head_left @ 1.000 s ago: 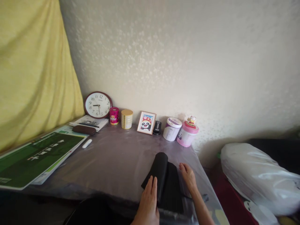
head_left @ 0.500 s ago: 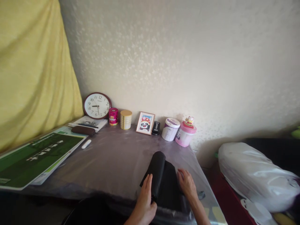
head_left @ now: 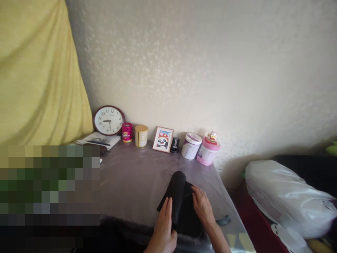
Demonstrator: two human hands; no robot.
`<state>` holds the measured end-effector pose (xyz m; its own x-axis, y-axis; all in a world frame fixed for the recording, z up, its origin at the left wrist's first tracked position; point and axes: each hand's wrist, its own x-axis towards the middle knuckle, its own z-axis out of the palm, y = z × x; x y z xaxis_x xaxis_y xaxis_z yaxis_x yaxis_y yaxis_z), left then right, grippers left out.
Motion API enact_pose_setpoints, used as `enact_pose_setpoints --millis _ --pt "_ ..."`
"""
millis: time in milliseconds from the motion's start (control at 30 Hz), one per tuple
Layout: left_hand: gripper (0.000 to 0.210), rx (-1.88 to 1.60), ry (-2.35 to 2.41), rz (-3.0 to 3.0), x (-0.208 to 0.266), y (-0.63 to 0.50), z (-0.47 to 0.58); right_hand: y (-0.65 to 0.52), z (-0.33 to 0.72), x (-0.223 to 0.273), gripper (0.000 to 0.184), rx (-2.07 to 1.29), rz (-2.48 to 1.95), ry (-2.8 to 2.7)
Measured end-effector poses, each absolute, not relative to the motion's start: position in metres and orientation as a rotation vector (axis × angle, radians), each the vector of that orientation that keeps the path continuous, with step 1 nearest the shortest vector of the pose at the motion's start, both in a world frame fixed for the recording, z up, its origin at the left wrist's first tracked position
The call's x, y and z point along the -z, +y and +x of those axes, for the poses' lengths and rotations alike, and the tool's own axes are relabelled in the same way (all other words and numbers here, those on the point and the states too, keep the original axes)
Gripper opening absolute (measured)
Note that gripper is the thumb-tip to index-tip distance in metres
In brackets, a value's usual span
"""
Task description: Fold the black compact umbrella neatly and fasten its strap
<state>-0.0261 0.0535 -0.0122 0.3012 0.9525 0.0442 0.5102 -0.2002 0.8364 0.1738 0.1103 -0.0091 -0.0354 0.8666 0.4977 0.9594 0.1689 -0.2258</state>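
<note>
A black sheet, partly wound into a thick roll (head_left: 177,193), lies near the table's front right. Its flat part (head_left: 187,216) spreads to the right of the roll. My left hand (head_left: 163,225) wraps the roll's left side and near end, its thumb low by that end. On the other side, my right hand (head_left: 202,205) has its bent fingers on the sheet's right edge; their tips rest at the upper right of the flat part. The sheet's material cannot be made out for certain.
Along the wall stand a clock (head_left: 109,120), a pink can (head_left: 127,133), a yellow-lidded can (head_left: 141,136), a panda picture frame (head_left: 163,140) and two tubs. A white plastic bag (head_left: 284,193) sits right of the table. The lower left is pixelated.
My right hand has moved left onto the sheet, bringing its right edge inward so the flat part looks narrower. My left hand has stayed on the roll, shifting only slightly.
</note>
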Motion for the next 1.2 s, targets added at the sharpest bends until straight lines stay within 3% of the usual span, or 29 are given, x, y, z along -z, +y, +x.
enact_pose_setpoints --millis 133,667,833,1200 --pt "0.093 -0.708 1.345 1.914 0.011 0.053 -0.028 0.104 0.157 0.005 0.033 0.043 -1.677 -2.066" --pt "0.09 -0.357 1.733 2.12 -0.035 0.048 -0.028 0.09 0.178 0.021 0.029 -0.102 -1.641 -1.715" --pt "0.084 -0.499 1.596 2.044 -0.04 0.053 -0.037 0.09 0.194 0.023 0.03 -0.265 -1.614 -1.523" --pt "0.07 -0.721 1.077 1.245 -0.089 0.055 -0.071 0.09 0.212 0.005 0.031 -0.895 -1.345 -1.083"
